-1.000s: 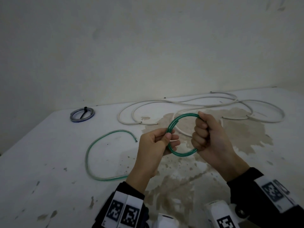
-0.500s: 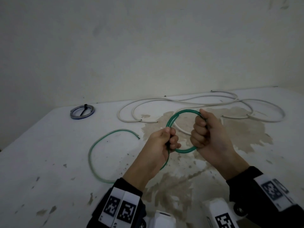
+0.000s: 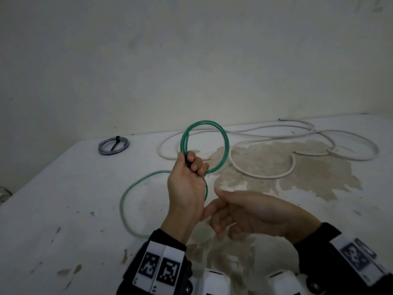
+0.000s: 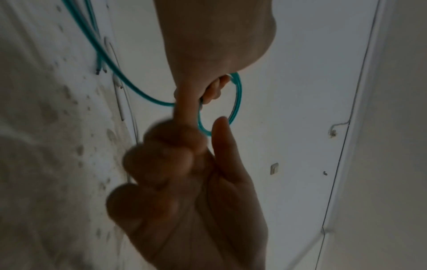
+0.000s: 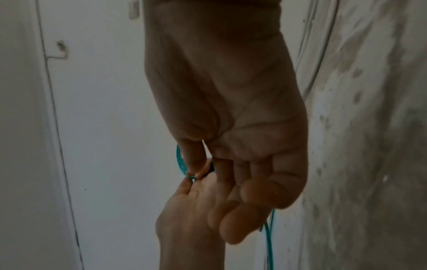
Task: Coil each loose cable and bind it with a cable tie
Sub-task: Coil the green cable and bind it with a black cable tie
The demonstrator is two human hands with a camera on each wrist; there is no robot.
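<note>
One hand let go of the green coil

A moment before, both hands gripped the green cable low over the table; now the left hand alone held the coil raised and upright, fingers and thumb curled round the gathered turns at its lower left. The right hand had come off and hung below it, fingers loose and holding nothing, near the tail that ran down from the left hand to a slack loop on the table. I judged a turn was finished and the right hand was going for more slack. The white cable lay uncoiled behind; a bound coil sat far left.
</note>
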